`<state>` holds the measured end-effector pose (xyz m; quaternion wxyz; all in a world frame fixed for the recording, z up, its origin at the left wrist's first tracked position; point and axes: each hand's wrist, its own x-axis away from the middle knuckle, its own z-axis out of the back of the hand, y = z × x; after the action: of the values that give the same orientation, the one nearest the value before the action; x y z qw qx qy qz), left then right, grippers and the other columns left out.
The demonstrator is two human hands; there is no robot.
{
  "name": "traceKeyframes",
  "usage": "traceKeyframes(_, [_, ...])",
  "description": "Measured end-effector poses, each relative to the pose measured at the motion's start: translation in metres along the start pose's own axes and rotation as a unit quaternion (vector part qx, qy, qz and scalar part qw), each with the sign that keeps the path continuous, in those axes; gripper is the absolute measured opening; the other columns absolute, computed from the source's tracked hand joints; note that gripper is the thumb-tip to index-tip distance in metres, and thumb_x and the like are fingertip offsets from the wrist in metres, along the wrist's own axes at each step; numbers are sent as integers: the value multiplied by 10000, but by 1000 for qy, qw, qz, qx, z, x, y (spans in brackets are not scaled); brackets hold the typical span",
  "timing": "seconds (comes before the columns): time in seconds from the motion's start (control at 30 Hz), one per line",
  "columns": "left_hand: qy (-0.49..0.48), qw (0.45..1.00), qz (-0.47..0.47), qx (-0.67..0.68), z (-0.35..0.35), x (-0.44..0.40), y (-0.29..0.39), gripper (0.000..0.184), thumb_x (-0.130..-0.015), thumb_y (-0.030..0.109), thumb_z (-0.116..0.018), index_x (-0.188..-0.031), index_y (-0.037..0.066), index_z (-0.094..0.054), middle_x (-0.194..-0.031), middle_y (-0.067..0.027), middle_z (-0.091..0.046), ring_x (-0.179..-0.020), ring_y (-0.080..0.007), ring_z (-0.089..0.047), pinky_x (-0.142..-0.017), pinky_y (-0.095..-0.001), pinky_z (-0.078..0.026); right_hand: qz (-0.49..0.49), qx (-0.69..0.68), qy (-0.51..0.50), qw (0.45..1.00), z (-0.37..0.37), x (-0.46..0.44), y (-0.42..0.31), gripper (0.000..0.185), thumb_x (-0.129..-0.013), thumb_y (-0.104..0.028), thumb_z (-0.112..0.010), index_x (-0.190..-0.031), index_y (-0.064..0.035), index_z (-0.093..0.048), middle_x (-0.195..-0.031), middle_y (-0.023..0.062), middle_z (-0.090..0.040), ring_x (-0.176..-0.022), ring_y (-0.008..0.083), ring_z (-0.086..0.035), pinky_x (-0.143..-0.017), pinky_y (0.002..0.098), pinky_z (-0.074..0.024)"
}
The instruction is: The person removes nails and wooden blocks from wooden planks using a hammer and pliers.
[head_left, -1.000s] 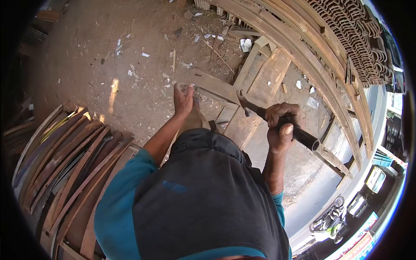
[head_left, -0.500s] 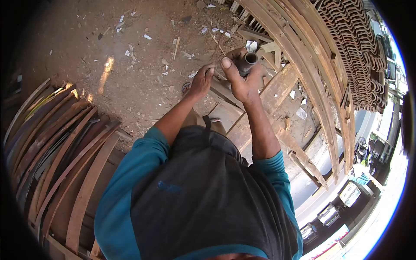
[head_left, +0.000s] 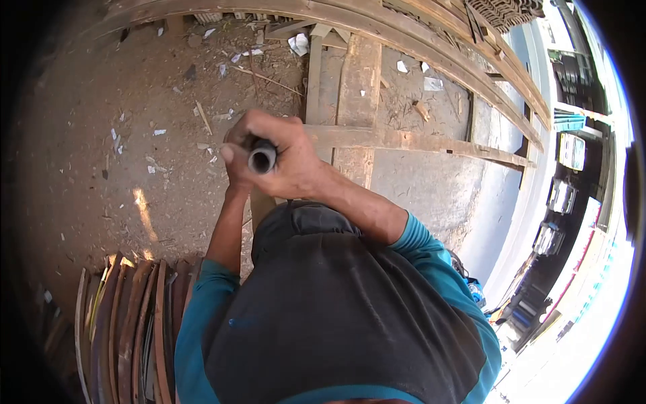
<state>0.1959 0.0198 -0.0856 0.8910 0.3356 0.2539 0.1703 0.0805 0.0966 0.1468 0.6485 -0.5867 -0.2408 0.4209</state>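
My right hand is wrapped round the black tubular handle of a hammer, whose open end points up at the camera; the hammer's head is hidden beneath the hand. Right behind it, my left hand is partly covered, with a thumb showing at its left side; what it holds, if anything, is hidden. From beside my right hand a long wooden board runs to the right, crossing a wider plank.
Long curved timbers arc across the top and right. Curved wooden pieces stand stacked at the lower left. Paper scraps and wood chips litter the dirt floor. Roof tiles are at the top right.
My right hand has moved left with the hammer and now overlaps my left hand. The view has turned, so the long board and timbers lie more level across it.
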Motion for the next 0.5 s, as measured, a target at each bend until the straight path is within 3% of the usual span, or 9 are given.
traceKeyframes(0.03, [2,1000,-12,-17,5,-1,-4,414,-868,110,-704,-1277,70,-657,-1330,-175,-592,-1284,-377,-523,-1108,-495,-414,40,-3,-31,999,-3,5,4,248,-950,-238,-708,-847,-32,-618,-763,33,-623,-684,99,-551,-610,286,-456])
traceKeyframes(0.1, [19,997,-26,-67,12,-5,-8,395,-817,55,-753,-1209,73,-708,-1315,-148,-621,-1301,-366,-524,-1115,-502,-409,-2,-27,50,998,38,24,16,249,-955,-242,-699,-850,-30,-619,-760,33,-618,-683,97,-545,-613,287,-457])
traceKeyframes(0.13, [22,997,-33,-64,11,-10,-6,395,-817,55,-753,-1209,73,-708,-1315,-148,-621,-1301,-366,-524,-1115,-502,-409,-32,-59,100,993,54,28,21,250,-959,-245,-691,-853,-29,-620,-757,34,-614,-683,96,-540,-616,288,-459])
traceKeyframes(0.17, [-4,997,-27,-68,11,-13,-3,352,-820,49,-753,-1170,70,-723,-1310,-137,-629,-1306,-357,-525,-1115,-503,-409,6,-41,89,995,57,30,26,256,-967,-241,-674,-846,-24,-611,-748,30,-604,-689,92,-542,-614,283,-454])
traceKeyframes(0.27, [-43,995,-52,-77,9,-19,-6,323,-828,67,-755,-1149,64,-726,-1301,-116,-638,-1314,-341,-526,-1104,-502,-417,-18,-53,115,992,56,18,27,271,-972,-245,-672,-830,-28,-595,-736,21,-590,-684,84,-535,-603,279,-445])
traceKeyframes(0.33, [-34,997,47,45,4,-15,-7,296,-845,84,-736,-1138,52,-710,-1286,-94,-644,-1314,-339,-527,-1090,-498,-427,-17,-36,124,991,37,13,22,290,-983,-248,-663,-819,-25,-577,-720,-2,-567,-662,68,-498,-578,283,-424])
traceKeyframes(0.4, [-59,998,5,15,-3,-18,-4,278,-851,89,-728,-1126,50,-706,-1276,-91,-646,-1315,-338,-527,-1096,-500,-420,138,-35,-10,990,18,14,12,266,-961,-219,-690,-826,-24,-571,-693,31,-562,-649,76,-496,-568,303,-427])
traceKeyframes(0.43, [-83,996,-29,-20,0,-18,-4,259,-858,94,-719,-1113,48,-701,-1267,-88,-648,-1315,-337,-528,-1102,-503,-413,143,-37,3,989,31,25,21,266,-961,-219,-690,-826,-24,-571,-693,31,-562,-649,76,-496,-568,303,-427])
traceKeyframes(0.5, [-97,987,-85,-96,4,-23,-3,224,-871,104,-702,-1087,45,-691,-1248,-81,-652,-1316,-335,-528,-1113,-508,-399,1,-56,124,991,66,45,52,372,-965,-431,-720,-1013,-73,-630,-754,58,-635,-704,211,-614,-662,361,-519])
